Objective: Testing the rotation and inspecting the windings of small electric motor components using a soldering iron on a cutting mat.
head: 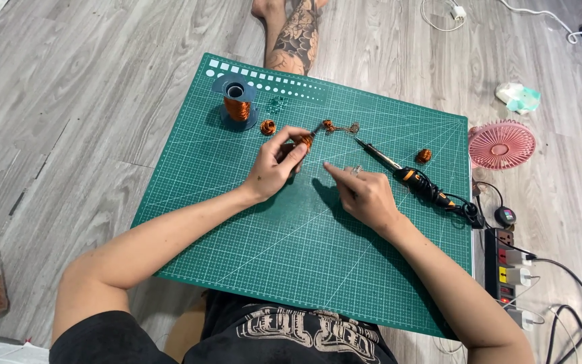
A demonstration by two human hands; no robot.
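Left hand [277, 165] pinches a copper coil [305, 141] above the green cutting mat [291, 249]; right hand [365, 195] rests nearby

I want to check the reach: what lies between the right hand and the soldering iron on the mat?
Nothing visible. The right hand rests on the green cutting mat, and only bare mat separates it from the soldering iron just beside it.

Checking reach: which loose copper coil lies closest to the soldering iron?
The coil just right of the soldering iron; the other loose coil sits beside the spool.
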